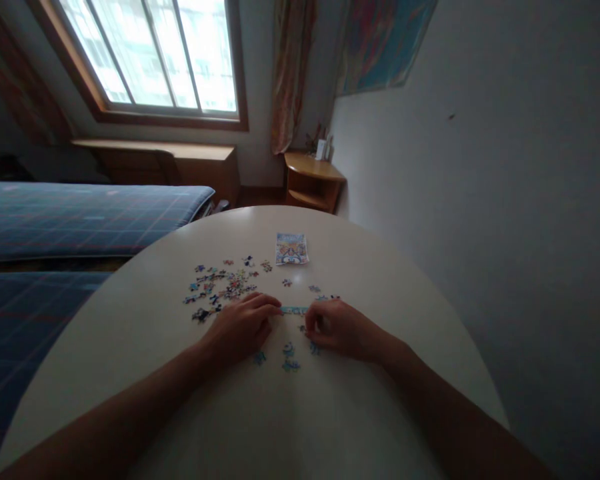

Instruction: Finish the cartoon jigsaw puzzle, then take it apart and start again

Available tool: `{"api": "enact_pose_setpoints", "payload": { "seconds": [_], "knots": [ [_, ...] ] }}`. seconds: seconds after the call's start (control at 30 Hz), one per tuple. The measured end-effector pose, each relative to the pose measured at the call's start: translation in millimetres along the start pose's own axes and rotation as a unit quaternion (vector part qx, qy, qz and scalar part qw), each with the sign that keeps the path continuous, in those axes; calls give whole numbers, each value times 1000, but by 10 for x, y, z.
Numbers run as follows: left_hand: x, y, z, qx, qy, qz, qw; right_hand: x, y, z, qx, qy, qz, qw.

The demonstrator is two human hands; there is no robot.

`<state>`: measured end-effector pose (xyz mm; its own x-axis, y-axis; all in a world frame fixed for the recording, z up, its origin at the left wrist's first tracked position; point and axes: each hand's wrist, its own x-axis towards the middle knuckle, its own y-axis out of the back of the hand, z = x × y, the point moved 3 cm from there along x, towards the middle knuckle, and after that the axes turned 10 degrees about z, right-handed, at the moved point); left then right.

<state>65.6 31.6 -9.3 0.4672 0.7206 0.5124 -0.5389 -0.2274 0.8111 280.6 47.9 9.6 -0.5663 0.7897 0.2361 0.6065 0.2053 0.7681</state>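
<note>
A narrow strip of joined jigsaw pieces (294,311), blue along its far edge, lies between my two hands. My left hand (243,323) rests palm down, its fingertips stretched onto the strip's left end and the thumb apart below. At the other end, my right hand (337,327) curls thumb and forefinger into a pinch. A small jigsaw piece (302,328) shows at those fingertips, partly hidden by them. Closer to me lie loose blue pieces (291,366), another blue piece (259,359) below my left hand, and one (314,348) beside my right fingers.
Many loose jigsaw pieces (235,283) are heaped beyond my left hand. A picture card (291,249) lies farther back on the round white table (370,260). Single pieces (287,283) lie between them. A plaid bed (80,220) is to the left, a wall (480,200) to the right.
</note>
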Motion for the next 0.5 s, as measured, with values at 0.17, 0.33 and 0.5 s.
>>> {"api": "enact_pose_setpoints", "payload": {
  "seconds": [0.17,0.33,0.5],
  "knots": [
    [23,32,15,22,94,25,995,38,-118,-58,56,-47,81,994],
    [24,-7,23,27,140,18,990,88,-249,-78,77,-70,102,989],
    [8,-81,15,-10,125,8,992,139,-276,-127,41,-18,93,995]
  ]
}}
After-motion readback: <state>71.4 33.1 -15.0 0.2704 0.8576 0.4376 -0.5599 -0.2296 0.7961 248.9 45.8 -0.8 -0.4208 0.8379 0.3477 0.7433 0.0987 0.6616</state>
